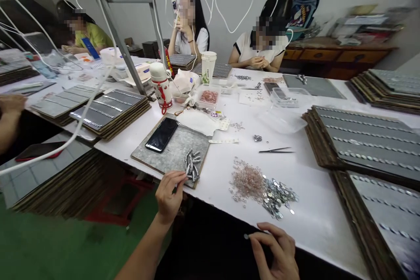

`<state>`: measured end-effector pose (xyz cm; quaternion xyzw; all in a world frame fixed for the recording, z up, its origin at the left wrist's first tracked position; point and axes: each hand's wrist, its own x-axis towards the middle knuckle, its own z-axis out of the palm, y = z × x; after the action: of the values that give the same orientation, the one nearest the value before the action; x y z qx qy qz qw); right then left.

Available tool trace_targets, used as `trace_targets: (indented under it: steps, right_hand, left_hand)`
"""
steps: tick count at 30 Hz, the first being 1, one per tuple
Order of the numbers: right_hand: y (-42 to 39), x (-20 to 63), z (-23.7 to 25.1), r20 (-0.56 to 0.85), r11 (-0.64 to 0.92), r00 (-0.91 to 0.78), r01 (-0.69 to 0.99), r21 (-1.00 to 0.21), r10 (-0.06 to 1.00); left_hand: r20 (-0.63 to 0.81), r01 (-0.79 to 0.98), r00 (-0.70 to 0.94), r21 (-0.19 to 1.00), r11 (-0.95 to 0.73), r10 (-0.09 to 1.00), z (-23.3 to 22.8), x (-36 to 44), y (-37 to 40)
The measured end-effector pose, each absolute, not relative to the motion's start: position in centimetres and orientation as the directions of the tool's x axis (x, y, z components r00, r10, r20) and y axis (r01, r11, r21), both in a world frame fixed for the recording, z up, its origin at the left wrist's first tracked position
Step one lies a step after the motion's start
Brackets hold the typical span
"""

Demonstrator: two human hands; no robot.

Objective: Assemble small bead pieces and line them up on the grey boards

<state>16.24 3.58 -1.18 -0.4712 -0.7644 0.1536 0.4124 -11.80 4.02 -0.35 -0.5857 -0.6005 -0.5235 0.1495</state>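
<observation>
My left hand [169,194] is closed in a pinch at the near edge of a small heap of elongated silver pieces [193,162]. Its fingertips meet one of those pieces. The heap lies on a grey board [149,157], beside a black phone [162,134]. Lower right, over my dark lap, my right hand [277,249] holds a tiny round disc [246,236] between thumb and finger. In front of that hand, a pile of small pinkish clear rings [247,181] touches a pile of shiny metal discs [278,197] on the white table.
Black tweezers [276,150] lie beyond the piles. Stacked boards with rows of shiny discs stand at right [370,140] and left [111,111]. A flask [160,87], a paper cup [208,68] and plastic tubs [209,96] stand farther back. White cables hang overhead; several people sit around.
</observation>
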Motion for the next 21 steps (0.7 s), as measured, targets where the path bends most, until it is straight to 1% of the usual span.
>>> trace_targets:
  steps: [2,6,11,13,14,16,17,18,19,20,21]
  right_hand:
    - [3.6,16.2,-1.1,0.486,0.513,-0.224,0.596,-0.617,0.845]
    - [3.6,16.0,-1.0,0.496,0.527,-0.236,0.599,-0.603,0.836]
    - [3.4,15.6,-0.9,0.488,0.504,-0.207,0.597,-0.624,0.848]
    - [3.3,15.4,-0.7,0.472,0.485,-0.194,0.598,-0.638,0.860]
    - [3.3,15.4,-0.6,0.466,0.477,-0.188,0.598,-0.644,0.865]
    - [3.2,15.3,-0.4,0.456,0.463,-0.177,0.599,-0.653,0.872]
    - [3.1,15.3,-0.3,0.453,0.457,-0.171,0.599,-0.657,0.875]
    - [3.1,15.2,-0.2,0.451,0.454,-0.167,0.598,-0.661,0.877]
    - [3.0,15.2,-0.1,0.449,0.452,-0.165,0.594,-0.665,0.878]
    - [3.0,15.2,0.0,0.449,0.451,-0.162,0.590,-0.670,0.879]
    - [3.0,15.2,0.0,0.452,0.451,-0.156,0.585,-0.674,0.878]
  left_hand:
    - [0.806,0.860,-0.255,0.442,-0.256,0.534,-0.6,-11.9,4.1]
    - [0.817,0.832,-0.268,0.464,-0.306,0.510,-0.7,-12.0,4.0]
    - [0.837,0.827,-0.258,0.449,-0.338,0.482,-0.1,-11.8,3.2]
    - [0.828,0.808,-0.253,0.465,-0.362,0.500,0.1,-11.0,2.9]
    - [0.809,0.776,-0.255,0.498,-0.387,0.531,0.1,-10.3,2.7]
    - [0.721,0.636,-0.256,0.627,-0.449,0.644,0.0,-8.2,2.1]
    - [0.648,0.523,-0.254,0.716,-0.462,0.718,-0.1,-6.9,1.7]
    - [0.550,0.385,-0.243,0.811,-0.441,0.799,-0.2,-5.5,1.2]
    - [0.435,0.254,-0.222,0.890,-0.379,0.873,-0.3,-4.2,0.8]
    - [0.282,0.131,-0.211,0.957,-0.259,0.936,-0.5,-2.8,0.4]
    - [0.103,0.014,-0.196,0.995,-0.102,0.975,-0.6,-1.6,0.0]
